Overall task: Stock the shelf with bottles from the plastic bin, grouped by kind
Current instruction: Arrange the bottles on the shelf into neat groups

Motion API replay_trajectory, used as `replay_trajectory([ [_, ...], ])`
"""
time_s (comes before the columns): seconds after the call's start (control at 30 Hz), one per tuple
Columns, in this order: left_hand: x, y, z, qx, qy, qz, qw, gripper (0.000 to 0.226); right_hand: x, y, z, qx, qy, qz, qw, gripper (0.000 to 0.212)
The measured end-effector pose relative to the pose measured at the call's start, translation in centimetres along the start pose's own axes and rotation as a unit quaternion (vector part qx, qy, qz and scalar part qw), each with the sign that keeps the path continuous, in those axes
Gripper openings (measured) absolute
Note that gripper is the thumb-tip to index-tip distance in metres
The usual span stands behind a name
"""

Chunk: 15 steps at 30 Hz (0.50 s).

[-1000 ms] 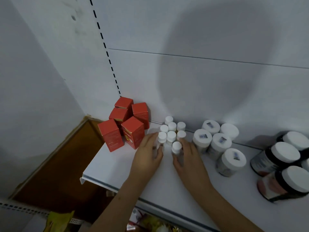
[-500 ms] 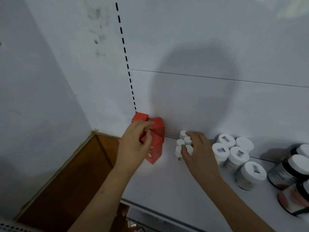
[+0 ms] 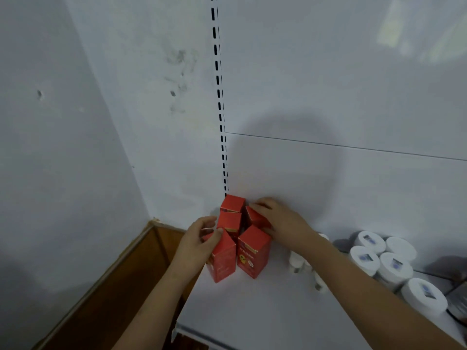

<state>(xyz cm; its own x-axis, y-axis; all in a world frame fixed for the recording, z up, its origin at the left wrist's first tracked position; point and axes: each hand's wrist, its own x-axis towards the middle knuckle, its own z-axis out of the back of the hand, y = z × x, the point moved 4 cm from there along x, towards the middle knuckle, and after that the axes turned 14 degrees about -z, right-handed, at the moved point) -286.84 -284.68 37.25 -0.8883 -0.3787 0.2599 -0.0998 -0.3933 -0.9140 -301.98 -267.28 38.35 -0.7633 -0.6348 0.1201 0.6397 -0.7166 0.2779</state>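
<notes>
Though label unreadable, red boxes (image 3: 236,236), hands (image 3: 199,238) gripping.

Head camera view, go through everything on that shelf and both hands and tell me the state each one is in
Red boxes: upright, clustered in the shelf's left rear corner.
Left hand: fingers curled round the front left red box.
Right hand: gripping the rear right red box.
Small white-capped bottles: upright, mostly hidden behind the right forearm.
Large white-lidded jars: upright, lids on, grouped at right.
Shelf: white, partly stocked.

Scuffed white wall (image 3: 113,122) w/ slotted upright (image 3: 219,97).
</notes>
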Motion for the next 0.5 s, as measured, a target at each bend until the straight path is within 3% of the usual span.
replay_trajectory([
  [0.2, -1.6, 0.0, -0.1, -0.057, 0.030, -0.005, 0.998, 0.026, 0.2, -0.4, 0.9, 0.042, 0.010, 0.042, 0.998, 0.060],
  [0.3, -2.5, 0.4, 0.2, -0.075, 0.014, 0.006, 0.997, 0.044, -0.1, -0.9, 1.5, 0.027, 0.013, 0.050, 0.998, 0.061],
  [0.43, -3.4, 1.0, 0.0, -0.099, 0.014, 0.013, 0.995, 0.062, -0.1, -1.8, 1.6, 0.115, 0.100, 0.020, 0.988, 0.066],
  [0.5, -3.6, 1.3, -0.4, -0.112, 0.035, 0.014, 0.993, 0.063, -0.1, -1.8, 1.6, 0.179, 0.132, -0.004, 0.975, 0.057],
])
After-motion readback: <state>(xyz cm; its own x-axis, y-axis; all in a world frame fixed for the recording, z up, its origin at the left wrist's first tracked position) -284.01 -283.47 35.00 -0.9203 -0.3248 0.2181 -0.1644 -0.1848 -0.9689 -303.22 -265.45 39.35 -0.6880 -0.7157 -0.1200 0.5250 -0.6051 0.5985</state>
